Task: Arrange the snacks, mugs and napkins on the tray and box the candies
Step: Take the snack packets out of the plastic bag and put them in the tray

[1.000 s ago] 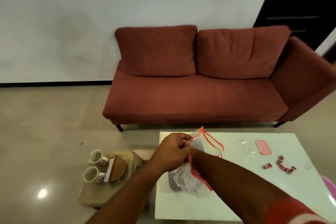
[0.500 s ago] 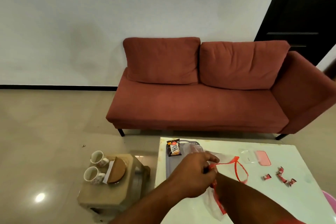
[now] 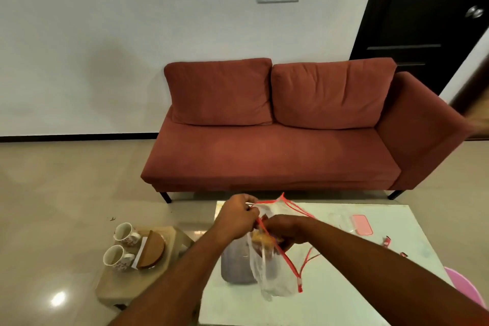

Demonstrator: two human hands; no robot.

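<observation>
Clear, crumpled, red-edged bag (image 3: 275, 280), orange snack packet (image 3: 261, 239) inside

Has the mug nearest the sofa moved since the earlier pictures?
No. The mug stands at the same far left corner of the low stool, beside the other mug and the wooden napkin holder.

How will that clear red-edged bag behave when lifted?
Probably floppy: the plastic bag sags and crumples below where the left hand pinches its rim. Likely light, its lower part looks empty. It may swing as the right hand grips the snack packet inside.
</observation>
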